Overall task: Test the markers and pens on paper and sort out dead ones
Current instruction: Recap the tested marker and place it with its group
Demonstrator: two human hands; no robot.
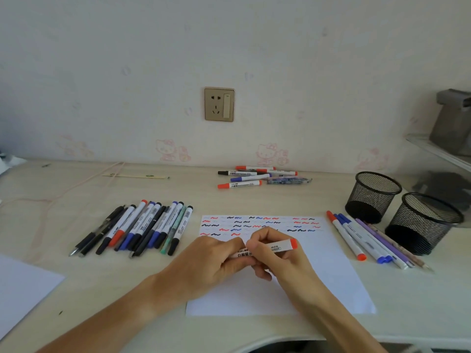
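Observation:
A white marker with a red end (280, 247) lies level above the white test paper (331, 276), held by both hands. My left hand (214, 261) grips its left part and my right hand (275, 253) grips the middle. The left end is hidden by my fingers. The paper's top carries rows of red, black and blue squiggles (260, 224). A row of several markers and pens (137, 229) lies left of the paper. Another small pile (254, 177) lies at the back, and a third group (367, 238) lies right of the paper.
Two black mesh cups (372, 197) (423, 222) stand at the right. A second sheet of paper (23, 286) lies at the near left. A thin cable (51, 200) and chopsticks (135, 176) lie at the back left. A wall socket (219, 104) sits above the desk.

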